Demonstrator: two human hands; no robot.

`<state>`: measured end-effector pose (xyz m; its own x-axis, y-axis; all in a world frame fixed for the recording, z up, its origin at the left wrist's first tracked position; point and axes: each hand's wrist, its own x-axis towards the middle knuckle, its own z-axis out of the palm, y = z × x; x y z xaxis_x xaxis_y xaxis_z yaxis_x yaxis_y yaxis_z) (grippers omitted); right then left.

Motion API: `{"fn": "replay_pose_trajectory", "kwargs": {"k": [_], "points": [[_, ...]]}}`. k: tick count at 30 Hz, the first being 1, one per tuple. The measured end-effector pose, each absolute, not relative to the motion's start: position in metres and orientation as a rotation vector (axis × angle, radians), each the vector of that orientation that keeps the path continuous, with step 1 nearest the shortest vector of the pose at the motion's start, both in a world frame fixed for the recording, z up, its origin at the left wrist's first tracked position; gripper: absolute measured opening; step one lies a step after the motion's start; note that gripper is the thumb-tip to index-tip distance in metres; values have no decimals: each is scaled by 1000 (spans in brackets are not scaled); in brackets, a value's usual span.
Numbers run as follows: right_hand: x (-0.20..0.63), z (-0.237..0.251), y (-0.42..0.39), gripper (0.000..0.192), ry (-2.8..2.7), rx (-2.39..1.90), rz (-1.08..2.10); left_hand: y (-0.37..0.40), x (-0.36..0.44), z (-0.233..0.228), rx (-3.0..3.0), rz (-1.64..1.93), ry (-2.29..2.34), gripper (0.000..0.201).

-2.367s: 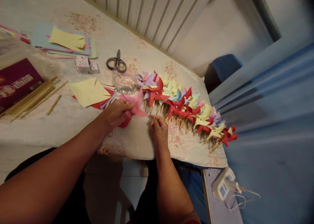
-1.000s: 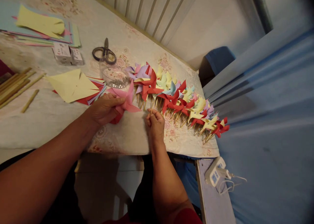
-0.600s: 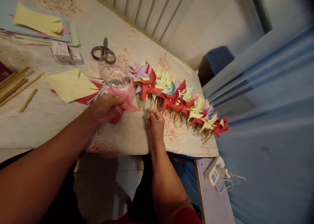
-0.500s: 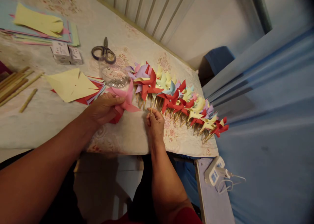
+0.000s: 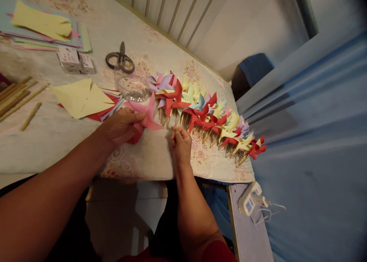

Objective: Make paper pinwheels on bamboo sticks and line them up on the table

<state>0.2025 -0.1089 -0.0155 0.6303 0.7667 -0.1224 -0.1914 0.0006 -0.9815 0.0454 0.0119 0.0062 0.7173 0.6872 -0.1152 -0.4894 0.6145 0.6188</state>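
My left hand (image 5: 123, 127) is closed on a pink paper pinwheel (image 5: 149, 117), thumb on top and the other fingers underneath, out of sight. A darker red part of paper shows below the hand. Just to the right, my right hand (image 5: 182, 144) is pinched shut above the tablecloth, apart from the pink pinwheel; what its fingertips hold, if anything, is too small to make out. Beyond both hands runs a dense row of finished pinwheels on sticks, with a red pinwheel (image 5: 174, 99) near its left end. A clear container (image 5: 132, 87) with small metallic pieces sits behind the pink pinwheel.
Left of my left hand lie cut paper sheets, a yellow one (image 5: 83, 98) on top. Scissors (image 5: 120, 59), small white boxes (image 5: 69, 59), stacked coloured paper (image 5: 43, 21) and thin sticks (image 5: 14, 97) lie farther off. A white power strip (image 5: 250, 200) rests beyond the table's right corner.
Almost nothing differs. The objects at the left appear shifted slightly left and up in view, while both hands keep nearly the same place and grip.
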Motion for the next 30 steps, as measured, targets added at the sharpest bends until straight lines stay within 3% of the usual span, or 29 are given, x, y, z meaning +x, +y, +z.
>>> {"fn": "replay_pose_trajectory", "kwargs": {"k": [30], "points": [[205, -21, -110, 20, -572, -1347, 815, 11, 45, 6, 612, 685, 355, 15]]}}
